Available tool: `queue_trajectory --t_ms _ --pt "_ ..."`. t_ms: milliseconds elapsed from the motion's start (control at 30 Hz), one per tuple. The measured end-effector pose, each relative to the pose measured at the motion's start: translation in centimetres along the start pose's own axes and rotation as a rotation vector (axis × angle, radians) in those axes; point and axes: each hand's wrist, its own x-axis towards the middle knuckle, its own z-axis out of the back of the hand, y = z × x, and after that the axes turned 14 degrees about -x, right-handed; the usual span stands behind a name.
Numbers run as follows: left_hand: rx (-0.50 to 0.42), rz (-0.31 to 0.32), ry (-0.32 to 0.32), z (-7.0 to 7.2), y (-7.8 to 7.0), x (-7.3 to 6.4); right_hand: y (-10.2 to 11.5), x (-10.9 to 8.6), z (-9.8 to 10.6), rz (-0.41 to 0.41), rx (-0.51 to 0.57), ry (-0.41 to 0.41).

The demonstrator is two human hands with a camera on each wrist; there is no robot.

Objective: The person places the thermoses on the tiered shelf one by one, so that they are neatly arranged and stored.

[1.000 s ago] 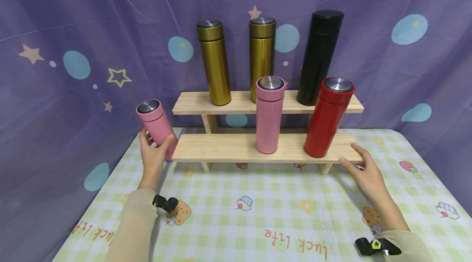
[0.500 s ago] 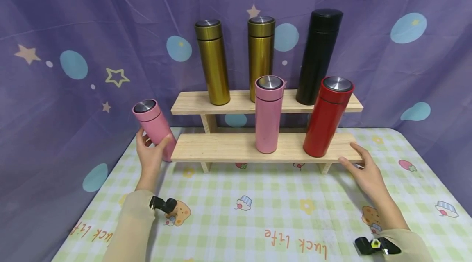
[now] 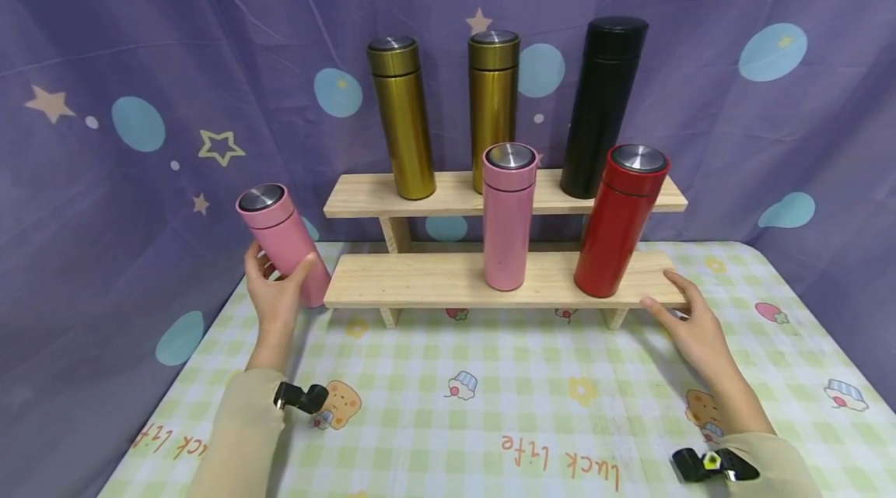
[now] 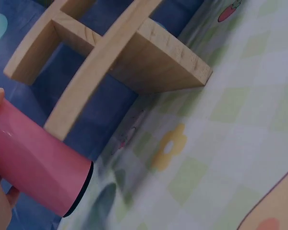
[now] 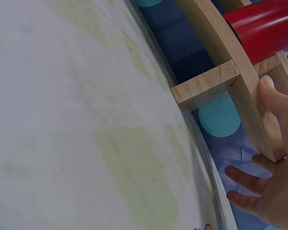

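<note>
My left hand (image 3: 274, 292) grips a pink thermos bottle (image 3: 283, 237) just left of the two-tier wooden shelf (image 3: 406, 280). The bottle leans to the left. In the left wrist view, the pink bottle's lower end (image 4: 48, 167) hangs over the cloth, with a shadow below it. My right hand (image 3: 693, 327) holds the right end of the lower tier, thumb at the front edge and index finger at the end; its other fingers are spread off the wood (image 5: 266, 129). A second pink thermos (image 3: 509, 226) and a red thermos (image 3: 619, 226) stand on the lower tier.
Two gold thermos bottles (image 3: 406, 124) (image 3: 493, 109) and a black one (image 3: 605, 109) stand on the upper tier. A green checked tablecloth (image 3: 518, 373) covers the table. Behind hangs a purple curtain (image 3: 231, 31) with stars and blue ovals.
My left hand has carried the pink thermos a little to the left, away from the shelf's end, and it leans further. The right hand has stayed at the shelf.
</note>
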Motion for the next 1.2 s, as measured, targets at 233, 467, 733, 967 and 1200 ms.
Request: queue_trajectory --t_ms 233,467,733,967,1200 --pt "-0.010 -0.116 0.012 -0.2 -1.2 -0.4 0.0 0.0 0.1 -0.004 0.003 0.004" --pt "-0.039 -0.155 0.010 -0.9 -3.8 -1.7 0.1 0.0 0.1 -0.001 0.003 -0.001" --pt "-0.046 -0.188 0.038 -0.7 -4.4 -1.7 0.1 0.0 0.1 0.000 0.004 -0.003" --pt "-0.035 -0.186 0.045 -0.1 -3.2 -0.7 0.1 0.0 0.1 -0.002 0.000 -0.004" --pt "-0.040 -0.186 0.082 -0.4 -3.7 -1.2 0.1 -0.1 0.1 0.002 0.003 -0.010"
